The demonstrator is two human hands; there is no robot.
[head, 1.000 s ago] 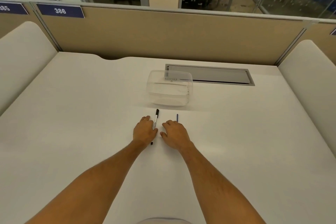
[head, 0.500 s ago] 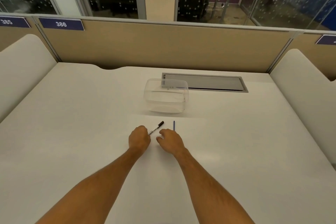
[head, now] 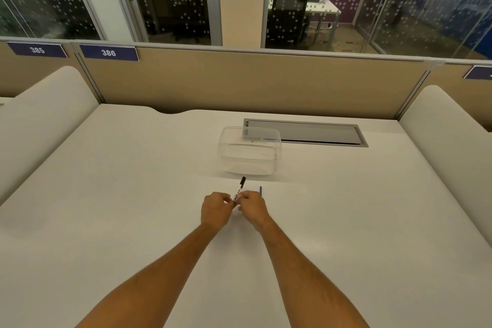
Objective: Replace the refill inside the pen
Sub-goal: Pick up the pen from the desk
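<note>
In the centre of the frame the slim white pen with a black cap (head: 238, 191) is held between the two hands, a little above the white tabletop (head: 106, 194). The curled fingers of the left hand (head: 215, 208) pinch its lower end, and the fingers of the right hand (head: 251, 206) pinch the barrel just beside them. The capped end points away, toward the top of the frame.

There is one pen and one thin blue refill (head: 260, 191). The refill lies on the tabletop just right of the right hand, partly hidden by it.

One clear plastic rectangular container (head: 250, 150) stands above the hands in the frame. I cannot tell what is inside it.
</note>
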